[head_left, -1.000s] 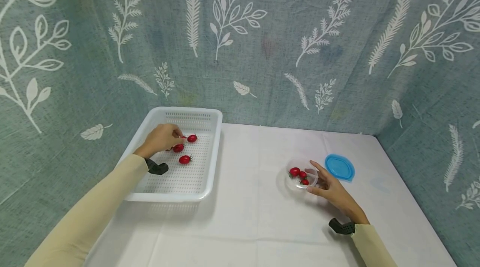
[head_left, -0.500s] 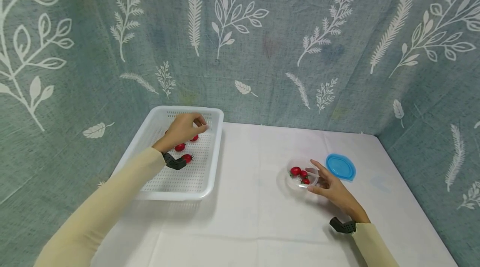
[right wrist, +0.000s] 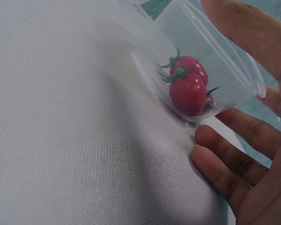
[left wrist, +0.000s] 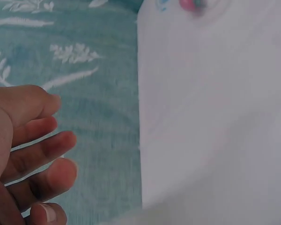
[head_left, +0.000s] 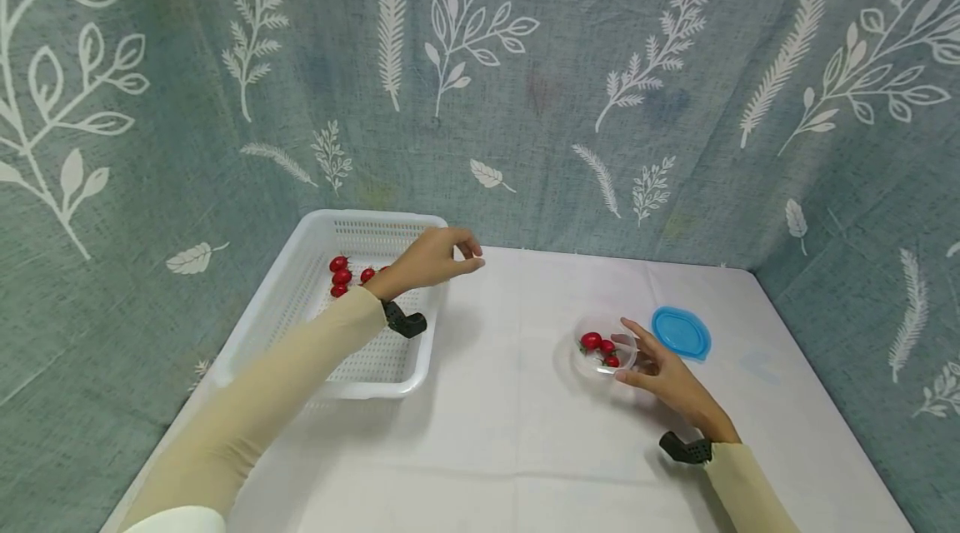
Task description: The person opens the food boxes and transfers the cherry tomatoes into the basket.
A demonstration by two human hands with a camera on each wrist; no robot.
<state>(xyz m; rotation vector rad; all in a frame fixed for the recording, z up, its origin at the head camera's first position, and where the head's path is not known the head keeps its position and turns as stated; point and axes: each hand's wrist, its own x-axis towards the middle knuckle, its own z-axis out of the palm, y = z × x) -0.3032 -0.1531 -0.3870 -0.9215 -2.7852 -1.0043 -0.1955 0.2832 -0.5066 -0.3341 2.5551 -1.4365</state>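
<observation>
Several cherry tomatoes (head_left: 341,276) lie in the white basket (head_left: 315,333) at left, the left hand (head_left: 435,260) hovers above its rim with fingers pinched together, what they hold hidden, while the right hand (head_left: 663,375) cups the clear bowl (head_left: 603,354) of tomatoes on the bench (head_left: 495,433).

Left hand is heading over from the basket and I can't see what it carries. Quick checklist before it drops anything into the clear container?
1. Tomato in left hand: cannot tell; fingers curl together, nothing red shows.
2. Clear container steadied: ok; right hand cups its side.
3. Container open: ok; blue lid lies apart on the table.
4. Room inside: ok; only a few tomatoes.
5. Path over white tablecloth: ok.
6. More in white basket: ok.
</observation>
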